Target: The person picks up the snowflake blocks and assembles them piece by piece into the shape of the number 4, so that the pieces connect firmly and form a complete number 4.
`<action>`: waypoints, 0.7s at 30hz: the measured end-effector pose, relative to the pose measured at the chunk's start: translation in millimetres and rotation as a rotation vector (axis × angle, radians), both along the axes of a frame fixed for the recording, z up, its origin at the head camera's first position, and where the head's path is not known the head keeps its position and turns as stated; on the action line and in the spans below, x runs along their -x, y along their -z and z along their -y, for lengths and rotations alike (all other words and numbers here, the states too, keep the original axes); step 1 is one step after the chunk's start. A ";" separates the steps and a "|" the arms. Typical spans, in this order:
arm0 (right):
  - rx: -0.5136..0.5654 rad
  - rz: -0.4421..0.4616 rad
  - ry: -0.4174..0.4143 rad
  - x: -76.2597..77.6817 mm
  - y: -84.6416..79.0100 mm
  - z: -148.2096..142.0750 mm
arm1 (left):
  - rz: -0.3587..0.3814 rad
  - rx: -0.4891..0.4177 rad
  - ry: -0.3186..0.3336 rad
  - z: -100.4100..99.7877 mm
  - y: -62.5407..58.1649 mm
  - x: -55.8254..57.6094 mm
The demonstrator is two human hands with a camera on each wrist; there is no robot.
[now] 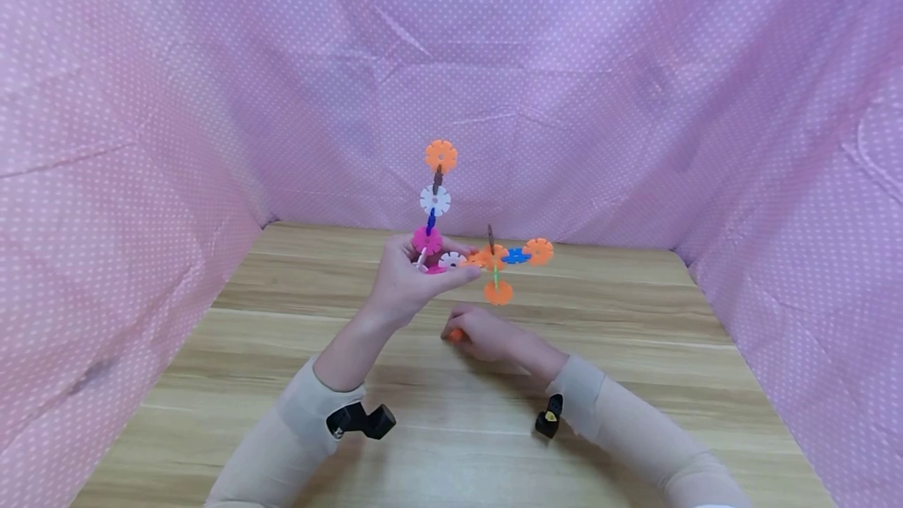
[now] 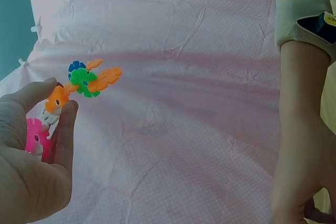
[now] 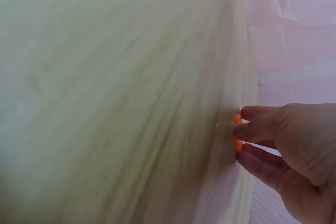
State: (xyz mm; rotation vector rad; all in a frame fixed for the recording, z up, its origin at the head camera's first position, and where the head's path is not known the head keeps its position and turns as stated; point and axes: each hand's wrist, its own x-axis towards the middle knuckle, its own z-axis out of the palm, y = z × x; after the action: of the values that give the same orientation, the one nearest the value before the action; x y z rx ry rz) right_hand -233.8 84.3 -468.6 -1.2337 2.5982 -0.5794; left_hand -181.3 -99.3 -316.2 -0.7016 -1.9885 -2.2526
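Note:
My left hand [image 1: 404, 282] is raised above the table and pinches a linked chain of notched plastic snowflake discs [image 1: 434, 201]. One arm of the chain rises from the hand through pink, dark blue, white and brown to an orange disc [image 1: 440, 155] on top. Another arm reaches right, with orange, blue and green discs. In the left wrist view, thumb and fingertips grip near an orange disc [image 2: 56, 99], with a green disc [image 2: 84, 82] beyond. Low at the tabletop, my right hand [image 1: 487, 333] pinches a single orange disc [image 3: 239, 139] between its fingertips.
A wood-grain table [image 1: 282, 414] lies under both hands. Pink dotted cloth [image 1: 522, 92] encloses it at the back and both sides. Black wrist-camera mounts [image 1: 367, 420] stick out from both sleeves.

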 end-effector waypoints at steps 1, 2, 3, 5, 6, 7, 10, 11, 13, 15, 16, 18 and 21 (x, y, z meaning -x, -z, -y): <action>0.001 0.012 0.019 0.3 0.3 -1.3 | -0.004 -0.001 0.002 0.2 0.0 0.2; -0.001 0.020 0.036 0.7 0.5 -3.2 | -0.007 0.000 0.003 0.3 -0.1 0.4; 0.000 0.024 0.049 1.3 0.7 -4.9 | -0.010 0.001 0.005 0.3 -0.2 0.7; 0.000 0.033 0.069 2.7 0.7 -8.8 | -0.012 0.002 0.005 0.4 -0.2 0.6; -0.003 0.043 0.081 3.1 0.3 -11.2 | -0.011 0.003 0.005 0.4 -0.2 0.4; -0.003 0.058 0.095 3.3 0.1 -14.0 | -0.010 0.006 0.003 0.2 0.1 0.3; -0.003 0.099 0.145 2.8 -2.4 -24.2 | 0.001 -0.003 0.014 -1.1 1.2 0.3; 0.001 0.102 0.160 2.7 -3.5 -28.5 | 0.003 -0.006 0.017 -1.6 1.4 0.3; 0.020 0.094 0.195 3.2 -5.9 -37.4 | 0.007 -0.007 0.020 -2.7 1.5 0.2; 0.061 0.071 0.228 5.6 -9.1 -47.8 | 0.013 -0.005 0.017 -3.5 1.5 0.1; 0.079 0.063 0.248 7.3 -11.0 -53.0 | 0.014 0.000 0.013 -3.8 1.1 -0.1; 0.128 0.063 0.291 12.3 -15.3 -63.5 | 0.016 0.006 0.007 -4.2 0.9 -0.2; 0.170 0.051 0.377 19.2 -28.7 -80.2 | 0.012 0.006 0.007 -4.8 0.9 0.2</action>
State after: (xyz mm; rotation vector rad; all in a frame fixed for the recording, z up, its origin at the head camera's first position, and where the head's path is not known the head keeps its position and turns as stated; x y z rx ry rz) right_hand -253.0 164.5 -439.9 -0.7548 2.8013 -0.9027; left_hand -181.5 -94.5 -317.1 -0.6990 -2.0027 -2.2606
